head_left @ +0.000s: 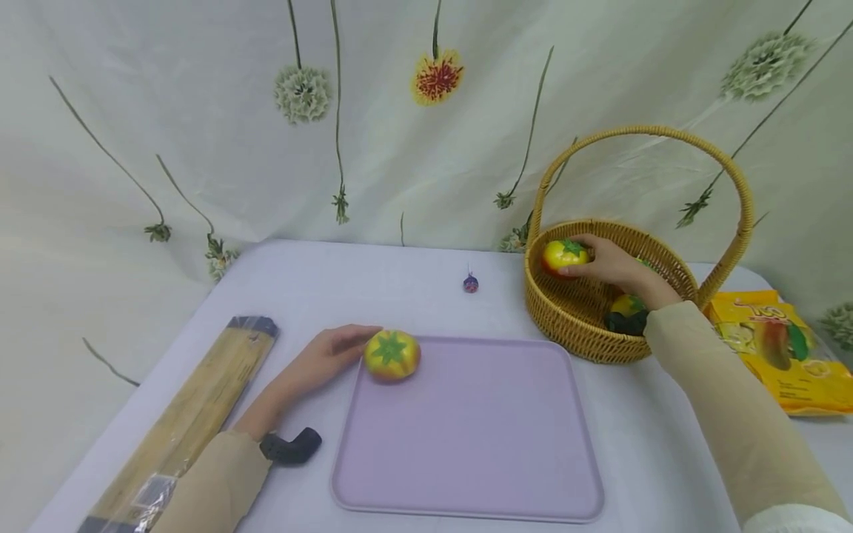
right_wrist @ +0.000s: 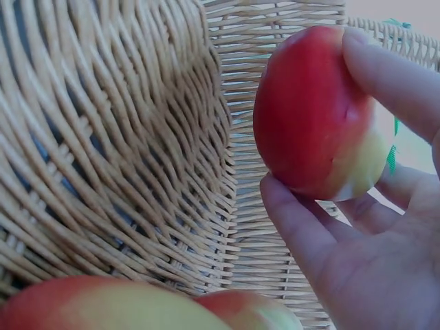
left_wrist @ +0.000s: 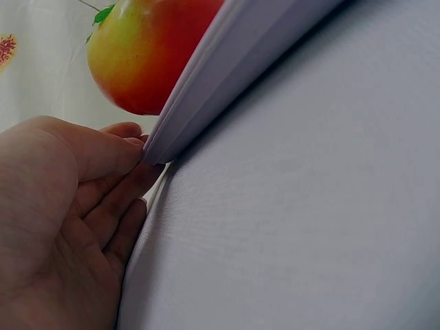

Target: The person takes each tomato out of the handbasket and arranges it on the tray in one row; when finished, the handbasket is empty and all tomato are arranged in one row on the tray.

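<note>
My right hand (head_left: 609, 265) is inside the wicker basket (head_left: 580, 352) and grips a yellow-and-red toy fruit (head_left: 565, 255) with a green star-shaped leaf cap. Thumb and fingers wrap its sides in the right wrist view, close to the woven wall. More red-and-yellow fruits (right_wrist: 110, 306) lie lower in the basket, partly hidden by the arm. My left hand (head_left: 333, 355) is at the far left corner of the lilac tray (head_left: 473, 429); in the left wrist view its thumb and fingertips pinch the rim. Beside those fingers, a similar fruit (head_left: 392, 357) rests on that corner.
A tall handle (head_left: 643, 130) arches over the basket. Right of it lies a yellow packet with a mango picture (head_left: 783, 344). A small lollipop (head_left: 470, 283) lies behind the tray. A plastic-wrapped wooden board (head_left: 193, 400) runs along the left. Flower-printed cloth hangs behind the table.
</note>
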Demonstrator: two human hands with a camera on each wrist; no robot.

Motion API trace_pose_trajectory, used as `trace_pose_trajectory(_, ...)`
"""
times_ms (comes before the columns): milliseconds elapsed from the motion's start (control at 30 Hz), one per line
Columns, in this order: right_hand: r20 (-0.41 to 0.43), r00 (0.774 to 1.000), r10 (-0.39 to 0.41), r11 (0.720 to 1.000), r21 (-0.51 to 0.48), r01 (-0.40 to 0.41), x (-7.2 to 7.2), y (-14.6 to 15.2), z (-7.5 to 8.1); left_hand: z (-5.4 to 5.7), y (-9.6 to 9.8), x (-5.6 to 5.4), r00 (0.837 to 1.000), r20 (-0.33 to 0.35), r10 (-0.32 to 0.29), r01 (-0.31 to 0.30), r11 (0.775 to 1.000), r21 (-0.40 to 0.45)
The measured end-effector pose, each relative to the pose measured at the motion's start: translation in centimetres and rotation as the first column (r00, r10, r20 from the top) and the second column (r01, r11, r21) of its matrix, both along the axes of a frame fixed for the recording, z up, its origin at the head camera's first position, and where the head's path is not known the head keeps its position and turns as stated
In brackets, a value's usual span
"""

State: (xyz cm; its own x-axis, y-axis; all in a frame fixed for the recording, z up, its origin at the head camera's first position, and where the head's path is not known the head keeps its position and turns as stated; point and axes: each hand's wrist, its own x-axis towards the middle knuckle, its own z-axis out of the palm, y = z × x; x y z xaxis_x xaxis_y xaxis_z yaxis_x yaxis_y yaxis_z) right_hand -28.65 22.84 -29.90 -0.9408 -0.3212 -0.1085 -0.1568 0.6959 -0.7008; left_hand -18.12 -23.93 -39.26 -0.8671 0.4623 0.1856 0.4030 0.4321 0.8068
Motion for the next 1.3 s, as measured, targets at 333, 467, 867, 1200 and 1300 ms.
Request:
trace_pose_trajectory(333, -0.024, 0.999, -0.024, 0.998, -0.055, 0.023, 0.9, -0.1, 2.2, 0.9, 0.3, 0.5, 1.0, 0.011, -0.001, 0.001, 1.0, -0.004)
trace_pose_trajectory(467, -0.041, 0.999, -0.014, 0.997, -0.083, 0.011, 1.7, -0.5, 3.4, 0.0, 0.0, 0.1, 1.0, 0.007, 0.007, -0.007, 1.0, -0.003)
trace_pose_trajectory(867, -0.092, 0.995, 0.036, 0.989, -0.138, -0.049, 5.3, -3.1, 4.9, 0.2, 0.1, 0.2, 0.999, 0.045, 0.03, -0.029, 0.999, -0.027)
trace_pose_trajectory(1200, -0.092, 0.988, 0.123, 0.954, -0.264, -0.144, 7.9, -6.3, 3.3, 0.5, 0.5, 0.3, 0.999, 0.03, 0.039, -0.038, 0.999, -0.024)
trace_pose_trajectory(1300, -0.093, 0.981, 0.171, 0.938, -0.29, -0.191, 8.2, -7.4, 2.2, 0.4, 0.4, 0.3, 0.999, 0.031, 0.038, -0.037, 0.999, -0.033)
